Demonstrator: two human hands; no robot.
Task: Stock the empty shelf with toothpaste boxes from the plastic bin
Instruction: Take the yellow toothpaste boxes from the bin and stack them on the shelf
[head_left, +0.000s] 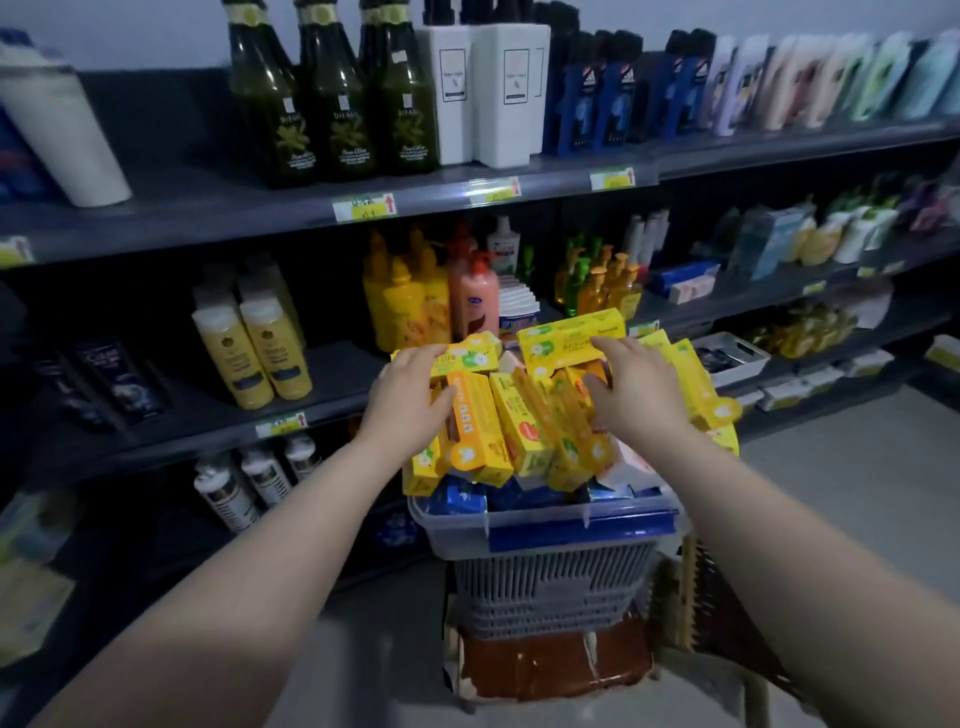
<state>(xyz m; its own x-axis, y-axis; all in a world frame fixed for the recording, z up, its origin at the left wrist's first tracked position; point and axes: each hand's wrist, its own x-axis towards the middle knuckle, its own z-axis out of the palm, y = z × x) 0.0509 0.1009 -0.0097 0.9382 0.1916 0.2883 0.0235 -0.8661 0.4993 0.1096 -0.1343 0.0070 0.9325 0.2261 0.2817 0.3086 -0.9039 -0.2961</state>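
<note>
Reaching forward, both bare arms stretch over a clear plastic bin (447, 526) that is heaped above its rim with yellow toothpaste boxes (519, 421). The left hand (410, 389) lies on the left side of the heap, its fingers curled over a flat box (467, 356) at the top and its thumb pressed against the boxes below, so it grasps that box. The right hand (636, 387) is on the right side, well apart from the left, fingers bent over the lower edge of a tilted box (566, 338) that stands higher than the rest, thumb tucked under it. It holds this box, though how firmly I cannot tell. The other boxes lie crosswise and tilted in the bin, several hanging over its near edge, with blue packs (462, 499) beneath them. The bin sits on a grey slatted basket (550, 587), which rests on a worn brown seat (550, 665). Just behind the bin runs dark shelving. On the middle shelf (343, 364) a bare stretch lies left of the heap, between it and two yellow bottles (254, 343); pump bottles (475, 296) stand right behind the boxes. The shelf above carries dark green bottles (332, 104) and white bottles (488, 88), and price tags (363, 206) are clipped to its front edge
</note>
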